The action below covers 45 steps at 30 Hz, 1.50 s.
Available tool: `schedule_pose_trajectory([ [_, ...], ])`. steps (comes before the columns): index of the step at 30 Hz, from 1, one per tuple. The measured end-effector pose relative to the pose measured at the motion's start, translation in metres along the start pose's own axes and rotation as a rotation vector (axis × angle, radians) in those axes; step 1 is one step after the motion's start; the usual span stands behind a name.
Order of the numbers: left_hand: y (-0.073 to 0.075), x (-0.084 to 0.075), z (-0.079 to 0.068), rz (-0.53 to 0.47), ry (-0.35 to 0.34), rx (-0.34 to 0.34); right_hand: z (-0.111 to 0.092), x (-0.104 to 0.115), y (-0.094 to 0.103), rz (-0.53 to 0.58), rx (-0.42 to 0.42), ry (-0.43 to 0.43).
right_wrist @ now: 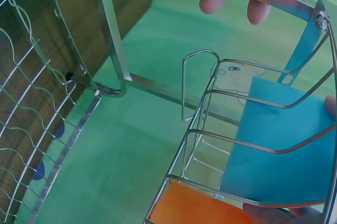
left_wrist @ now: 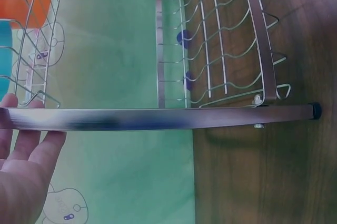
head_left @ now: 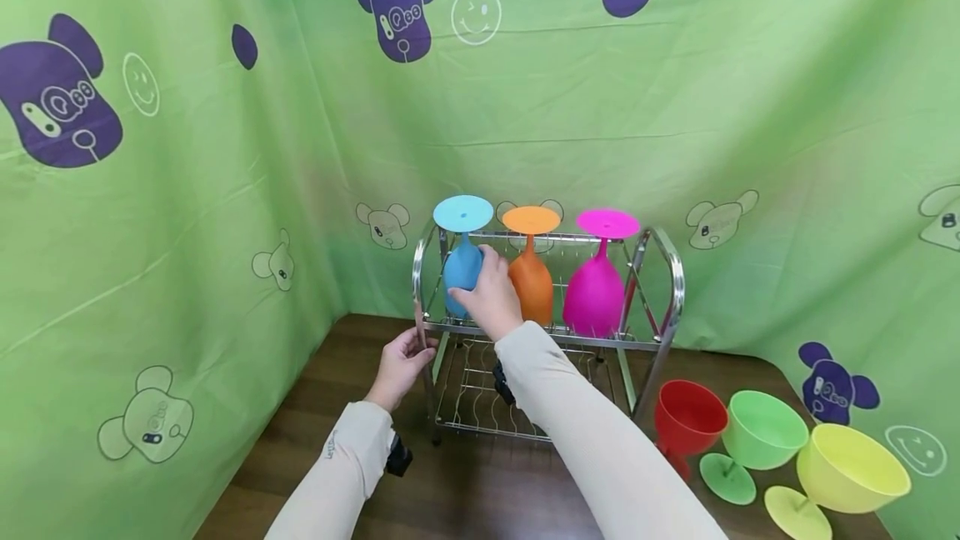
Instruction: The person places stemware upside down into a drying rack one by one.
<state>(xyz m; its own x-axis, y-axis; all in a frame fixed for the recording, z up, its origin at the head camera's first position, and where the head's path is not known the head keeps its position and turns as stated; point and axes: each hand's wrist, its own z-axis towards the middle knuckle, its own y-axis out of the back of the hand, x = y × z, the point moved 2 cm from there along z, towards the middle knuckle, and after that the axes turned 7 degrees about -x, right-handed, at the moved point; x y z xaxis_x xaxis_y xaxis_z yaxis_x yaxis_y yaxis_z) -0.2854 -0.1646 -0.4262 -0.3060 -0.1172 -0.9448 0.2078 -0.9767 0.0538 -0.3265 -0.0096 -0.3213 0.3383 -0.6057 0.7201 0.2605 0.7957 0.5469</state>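
The blue goblet [head_left: 459, 269] is upside down on the upper tier of the rack [head_left: 677, 277], toward its left end, its flat disc foot uppermost. The right hand [head_left: 491, 292] is clamped on its bowl, thumb on the near side and fingers round the right side, below the stem; the far fingertips are mostly hidden, so their exact contact is hard to judge. The bowl is smooth, rounded and matte, apparently plastic, narrowing to a slim stem.

The left hand [head_left: 401, 367] holds the rack's left upright, its fingers bent round the flat, shiny metal bar. Thin wires form the tiers, wavy ones crossing straight ones on the lower, and the end frames curve over at the top.

Just right of the right hand, the orange goblet [head_left: 534, 286] is also inverted, then the magenta goblet [head_left: 596, 302]. On the wood-grained table [head_left: 465, 490], beyond the rack's right end, stand red [head_left: 690, 419], light green [head_left: 765, 432] and yellow goblets [head_left: 851, 469], mouths upward. Creased green cloth [head_left: 600, 107] with printed cartoon heads hangs behind.
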Motion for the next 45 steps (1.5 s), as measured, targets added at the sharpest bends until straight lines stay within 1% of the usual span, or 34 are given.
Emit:
schedule_pose_trajectory([
  [5, 0.0, -0.001, 0.002, 0.038, 0.007, 0.003, 0.002, 0.0, -0.001, -0.007, 0.024, -0.018],
  [8, 0.0, -0.001, 0.002, 0.043, 0.011, 0.004, 0.003, 0.0, -0.001, -0.014, 0.044, -0.023],
  [9, 0.0, -0.005, 0.0, 0.044, 0.012, 0.01, 0.003, 0.0, -0.001, -0.017, 0.05, -0.023],
  [10, 0.0, -0.005, 0.0, 0.04, 0.011, 0.011, 0.003, 0.0, -0.001, -0.022, 0.057, -0.025],
  [15, -0.002, -0.001, 0.002, 0.047, 0.0, 0.019, 0.004, 0.0, -0.001, -0.049, 0.085, -0.029],
  [16, -0.002, 0.005, 0.004, 0.047, -0.008, 0.018, 0.004, 0.0, -0.002, -0.056, 0.089, -0.03],
  [20, -0.003, 0.007, 0.007, 0.059, -0.026, 0.024, 0.006, 0.0, -0.002, -0.079, 0.089, -0.028],
  [28, 0.001, 0.002, 0.005, 0.057, -0.026, 0.017, 0.007, 0.005, -0.005, -0.119, 0.121, -0.005],
  [32, 0.001, 0.0, 0.005, 0.055, -0.023, 0.016, 0.008, 0.005, -0.006, -0.145, 0.122, 0.015],
  [35, 0.001, -0.001, 0.004, 0.055, -0.025, 0.011, 0.008, 0.005, -0.007, -0.142, 0.119, 0.02],
  [39, 0.001, 0.002, 0.001, 0.066, -0.009, 0.005, 0.005, 0.003, -0.008, -0.122, 0.135, -0.004],
  [42, 0.002, 0.003, -0.001, 0.076, 0.008, 0.015, 0.003, 0.0, -0.009, -0.117, 0.145, -0.034],
  [45, 0.003, 0.001, -0.001, 0.083, -0.005, 0.036, 0.003, -0.001, -0.009, -0.117, 0.127, -0.056],
])
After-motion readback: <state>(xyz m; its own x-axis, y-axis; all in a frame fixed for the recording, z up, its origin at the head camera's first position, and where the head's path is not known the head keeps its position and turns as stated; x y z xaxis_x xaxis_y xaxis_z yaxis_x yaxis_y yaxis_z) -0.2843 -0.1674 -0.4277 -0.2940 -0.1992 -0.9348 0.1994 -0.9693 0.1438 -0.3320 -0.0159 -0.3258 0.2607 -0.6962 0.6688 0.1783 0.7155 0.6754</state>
